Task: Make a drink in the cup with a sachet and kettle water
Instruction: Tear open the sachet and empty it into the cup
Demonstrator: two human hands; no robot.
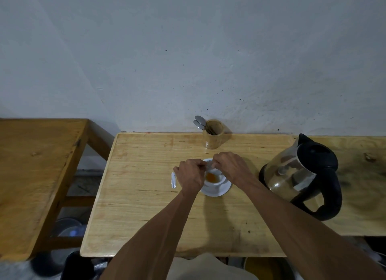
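A white cup stands on a white saucer at the middle of the wooden table. Orange-brown powder or liquid lies in the cup. My left hand and my right hand are both above the cup, pinching a small pale sachet between them. The sachet is mostly hidden by my fingers. A steel kettle with a black lid and handle stands to the right of the cup.
A small white torn strip or sachet lies left of my left hand. A wooden holder with spoons stands at the wall behind the cup. A second wooden table sits to the left.
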